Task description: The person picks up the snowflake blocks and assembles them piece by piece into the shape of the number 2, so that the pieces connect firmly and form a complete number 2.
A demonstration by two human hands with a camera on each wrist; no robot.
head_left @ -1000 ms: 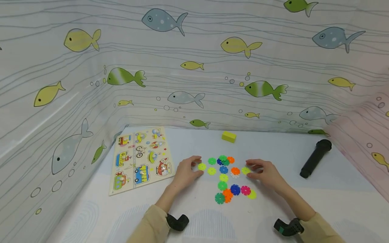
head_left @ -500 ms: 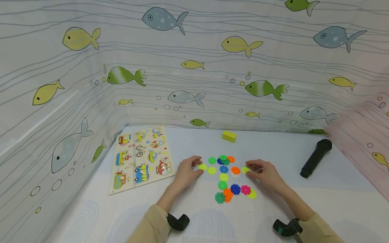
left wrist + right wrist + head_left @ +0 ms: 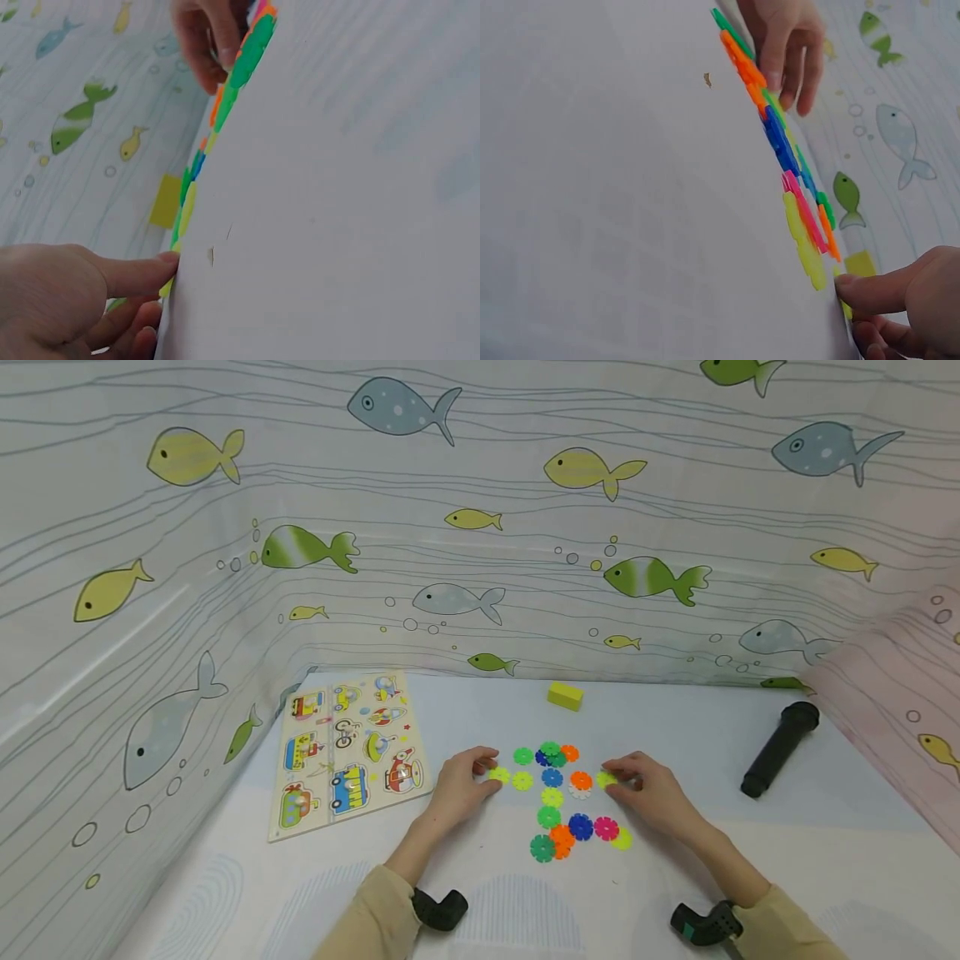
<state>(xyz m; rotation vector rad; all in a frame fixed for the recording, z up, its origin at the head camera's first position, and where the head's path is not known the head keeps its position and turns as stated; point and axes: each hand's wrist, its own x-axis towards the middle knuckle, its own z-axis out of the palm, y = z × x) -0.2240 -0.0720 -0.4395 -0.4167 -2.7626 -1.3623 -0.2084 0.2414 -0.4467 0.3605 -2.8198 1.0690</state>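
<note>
My left hand point(image 3: 459, 787) pinches a yellow snowflake disc point(image 3: 498, 774) between thumb and fingers, at the left end of a spread of discs. On the opposite side, my right hand point(image 3: 654, 793) has another yellow snowflake disc point(image 3: 605, 779) between thumb and fingertips. Between the hands lie several flat notched discs: a light green one point(image 3: 522, 756), a blue one point(image 3: 552, 777), an orange one point(image 3: 581, 781) over a white one. Nearer me are a dark blue disc point(image 3: 581, 827), a pink disc point(image 3: 607, 828) and a dark green disc point(image 3: 543, 848). Some overlap.
A wooden peg puzzle board point(image 3: 352, 752) with vehicle pictures lies to the left. Behind the discs sits a yellow block point(image 3: 565, 696). A black microphone point(image 3: 780, 749) lies at the right. Fish-printed curtain point(image 3: 465, 560) closes off the table's back and sides.
My right hand and wrist have shifted very slightly left. The left hand and the discs on the table stay where they were.
</note>
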